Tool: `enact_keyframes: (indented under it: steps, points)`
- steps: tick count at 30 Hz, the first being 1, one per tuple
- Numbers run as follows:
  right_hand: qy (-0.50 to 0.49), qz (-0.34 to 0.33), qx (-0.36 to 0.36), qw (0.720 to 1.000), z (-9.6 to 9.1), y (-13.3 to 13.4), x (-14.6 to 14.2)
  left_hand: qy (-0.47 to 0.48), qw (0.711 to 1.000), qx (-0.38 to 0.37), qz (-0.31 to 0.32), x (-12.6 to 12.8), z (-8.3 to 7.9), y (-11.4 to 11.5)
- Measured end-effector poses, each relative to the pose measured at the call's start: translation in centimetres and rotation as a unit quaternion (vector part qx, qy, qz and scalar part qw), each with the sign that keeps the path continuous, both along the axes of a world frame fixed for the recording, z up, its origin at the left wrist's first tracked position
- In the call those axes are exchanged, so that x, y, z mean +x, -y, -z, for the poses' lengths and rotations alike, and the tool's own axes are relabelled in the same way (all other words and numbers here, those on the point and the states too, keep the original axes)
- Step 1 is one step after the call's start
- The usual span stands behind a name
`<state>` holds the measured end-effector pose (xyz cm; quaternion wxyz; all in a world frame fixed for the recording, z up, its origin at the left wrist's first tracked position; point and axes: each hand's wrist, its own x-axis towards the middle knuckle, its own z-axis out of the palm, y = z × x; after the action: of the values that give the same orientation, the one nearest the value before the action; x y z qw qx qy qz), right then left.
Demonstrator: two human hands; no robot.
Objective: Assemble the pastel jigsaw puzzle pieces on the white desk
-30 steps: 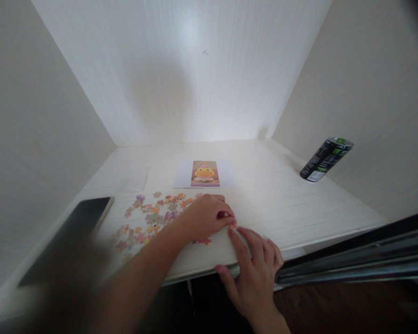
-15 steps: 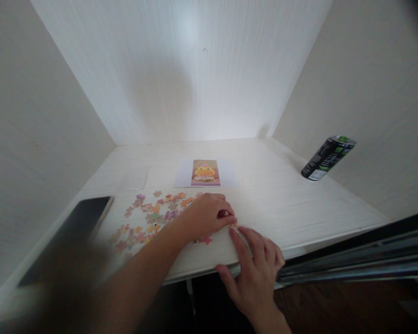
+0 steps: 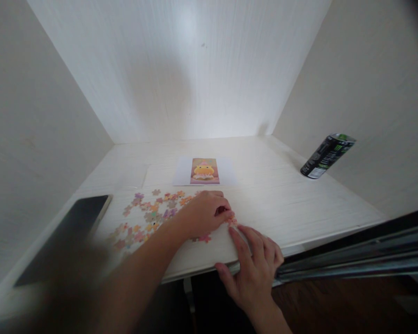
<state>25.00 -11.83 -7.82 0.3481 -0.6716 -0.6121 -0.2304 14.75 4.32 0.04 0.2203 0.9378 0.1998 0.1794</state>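
Near the front edge of the white surface, a few small pink-and-orange jigsaw puzzle pieces point(image 3: 232, 221) lie between my two hands. My left hand point(image 3: 209, 211) reaches over from the left, thumb and index finger pinched on one of these pieces; its fingertips partly cover them. From the near side, my right hand point(image 3: 256, 260) rests with fingers stretched and apart, its index fingertip touching the pieces. Its thumb hangs at the edge. Many loose puzzle pieces point(image 3: 153, 215) in orange, purple, yellow and grey lie left of my left hand, partly hidden by that forearm.
A printed picture of a yellow figure point(image 3: 205, 171) lies behind my hands. A dark phone-like slab point(image 3: 69, 232) lies at left, beside a clear plastic sheet point(image 3: 134, 176). At right stands a black can point(image 3: 325, 157). Upright panels bound the back and sides.
My left fingertips have shifted slightly, so more of the pink pieces shows between the hands. My right hand stays nearly in place. The whole view has moved a little.
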Motion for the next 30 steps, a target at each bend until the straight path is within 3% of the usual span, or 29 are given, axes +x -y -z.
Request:
enact_keyframes:
  steps: [30]
  points:
    - [-0.007,-0.002,-0.023,1.0,-0.59,0.1,-0.09,0.011,1.0,-0.025,-0.004,-0.04,0.0,0.15]
